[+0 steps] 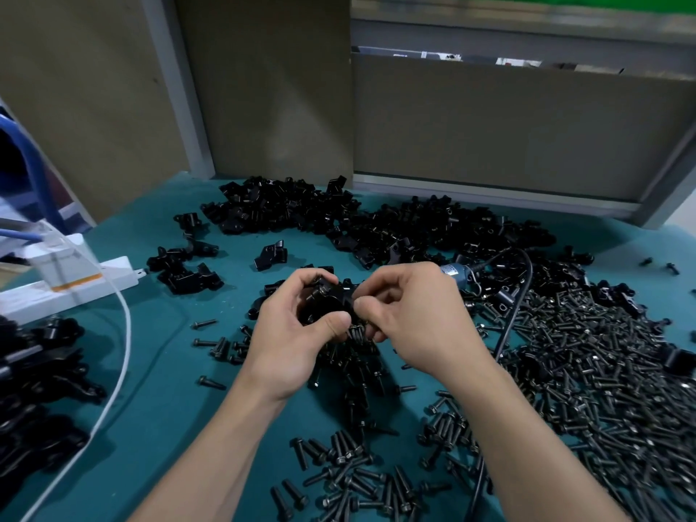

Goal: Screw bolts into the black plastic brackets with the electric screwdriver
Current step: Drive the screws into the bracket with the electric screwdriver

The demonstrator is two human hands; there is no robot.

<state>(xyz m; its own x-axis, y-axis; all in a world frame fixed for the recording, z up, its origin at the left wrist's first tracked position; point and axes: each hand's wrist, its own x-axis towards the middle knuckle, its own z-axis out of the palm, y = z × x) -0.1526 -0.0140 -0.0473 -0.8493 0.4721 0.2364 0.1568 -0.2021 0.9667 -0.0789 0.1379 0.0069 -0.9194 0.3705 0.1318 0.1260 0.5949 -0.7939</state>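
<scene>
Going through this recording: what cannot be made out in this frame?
Head view:
- What the right hand pinches: hidden by its fingers.
- Electric screwdriver: mostly behind the right hand.
- Bracket in the left hand: holes covered by fingers.
- Dark parts pile, left: cut by the edge.

one screwdriver (457, 275); countless bolts (587, 352), brackets (376, 220)

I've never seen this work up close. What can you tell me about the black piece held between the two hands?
The black plastic bracket is glossy and moulded, with blocky lugs on top. It is held above the teal table, over loose bolts. The left hand grips it, thumb in front; the right hand pinches its right side.
</scene>
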